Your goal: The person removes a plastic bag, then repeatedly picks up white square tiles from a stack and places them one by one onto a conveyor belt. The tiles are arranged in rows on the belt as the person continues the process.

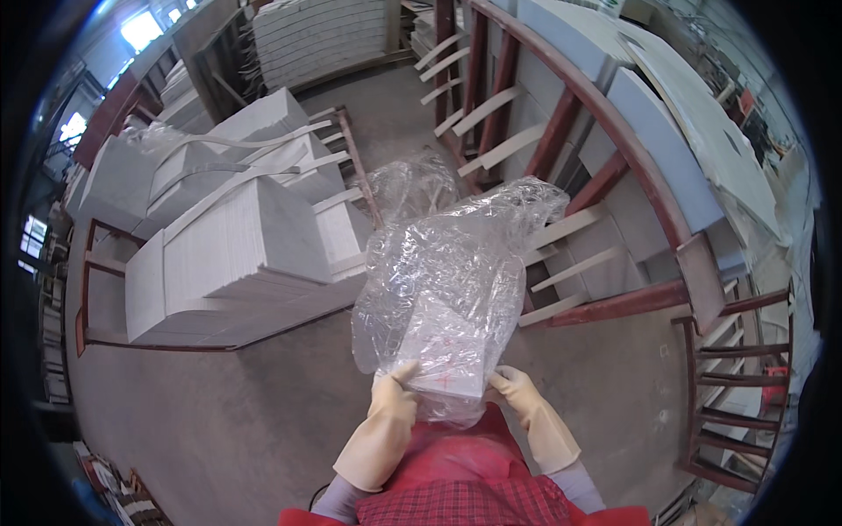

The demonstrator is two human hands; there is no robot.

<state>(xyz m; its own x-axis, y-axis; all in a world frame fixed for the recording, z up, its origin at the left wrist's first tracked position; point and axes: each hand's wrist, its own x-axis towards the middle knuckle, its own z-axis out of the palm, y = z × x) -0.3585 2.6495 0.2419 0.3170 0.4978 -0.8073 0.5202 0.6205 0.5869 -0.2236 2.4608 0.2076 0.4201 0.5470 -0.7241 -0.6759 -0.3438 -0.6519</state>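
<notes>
Right in front of me is a white block-like stack [438, 351] with red marks on its face, seen through crinkled transparent plastic film [421, 263]. The film spreads loosely past its far side. My left hand [393, 401], in a cream rubber glove, grips the film at the stack's near left corner, thumb on top. At the near right corner my right hand [519, 396], gloved the same way, pinches the film's edge. What lies beneath the stack is hidden by the film.
On the left, strapped stacks of white slabs [219, 237] stand in a rusty metal frame [88, 280]. A red-brown rack [579, 96] with pale wooden strips and slabs rises at the right. A smaller dark red rack [737, 386] stands near right, on the grey concrete floor [289, 412].
</notes>
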